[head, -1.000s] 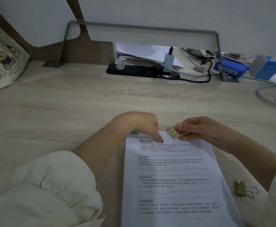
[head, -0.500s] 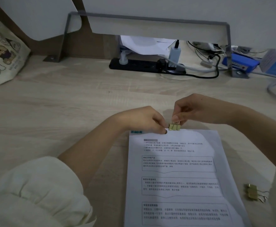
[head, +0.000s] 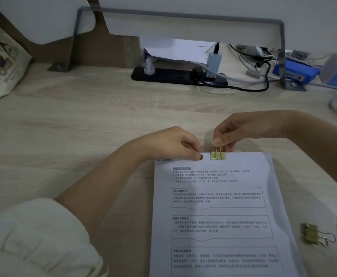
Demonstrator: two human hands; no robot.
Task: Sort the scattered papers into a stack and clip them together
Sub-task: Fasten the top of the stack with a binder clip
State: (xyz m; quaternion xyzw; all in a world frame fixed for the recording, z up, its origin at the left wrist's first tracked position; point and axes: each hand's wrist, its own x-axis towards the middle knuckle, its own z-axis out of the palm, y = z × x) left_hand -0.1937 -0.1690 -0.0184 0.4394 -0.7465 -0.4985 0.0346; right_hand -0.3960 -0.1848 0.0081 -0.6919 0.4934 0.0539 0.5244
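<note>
1. I see desk (head: 83, 126) wood stretching wide left of and beyond the stack (head: 219, 216), which lies squared, print up.
2. Left hand (head: 169, 144), curled, pinches the stack's top edge.
3. Right hand (head: 237, 132) pinches the clip's (head: 217, 155) wire handles; the clip bites that edge.
4. Spare clips (head: 311, 234) lie right of the stack.

Worn on the person's head (the only view), the wide-angle camera looks forward and down across the desk (head: 83, 136) toward the wall (head: 203, 5), so near that the papers (head: 213, 216) run past the frame's bottom edge.
</note>
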